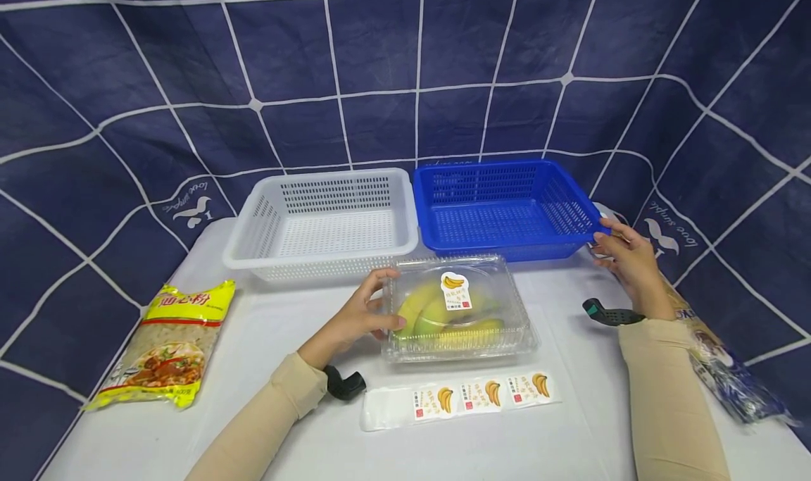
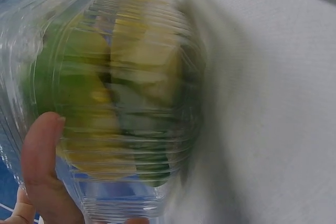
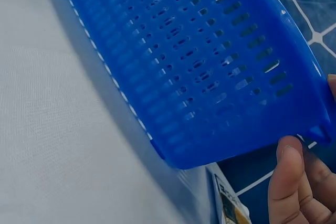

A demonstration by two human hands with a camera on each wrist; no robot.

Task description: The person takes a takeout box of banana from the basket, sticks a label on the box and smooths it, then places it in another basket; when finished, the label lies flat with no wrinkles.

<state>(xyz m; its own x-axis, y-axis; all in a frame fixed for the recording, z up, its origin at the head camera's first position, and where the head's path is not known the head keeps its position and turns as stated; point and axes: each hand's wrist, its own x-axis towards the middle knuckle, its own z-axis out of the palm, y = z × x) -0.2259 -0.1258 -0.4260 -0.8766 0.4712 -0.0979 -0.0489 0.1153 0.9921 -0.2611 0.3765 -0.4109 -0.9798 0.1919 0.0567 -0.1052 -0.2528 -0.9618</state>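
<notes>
The left hand (image 1: 356,315) is gripping a clear box (image 1: 456,354) at its nine o'clock side, thumb pressing on the plastic. The right hand (image 1: 636,266) is pinching the blue basket (image 1: 507,246) by its four o'clock corner, thumb tip against the rim.

The box is sitting mid-table, holding bananas (image 1: 431,315); its lid label (image 1: 456,291) is picturing bananas above characters too small to read surely. From the box, the blue basket is standing at one o'clock and a white basket (image 1: 323,261) at ten. At six, a backing strip (image 1: 388,410) is displaying three similar banana labels (image 1: 437,402). At nine, a yellow bag (image 1: 177,340) is reading "通心粉", its finer print blurring. At three, a packet (image 1: 735,375) is lying beside the right sleeve (image 1: 668,396), its lettering partly hidden. The blue cloth (image 1: 380,44) is showing "love simple".

In the left wrist view, glare is blurring the bananas; in the right, the frame is cutting off the fingers and basket.
</notes>
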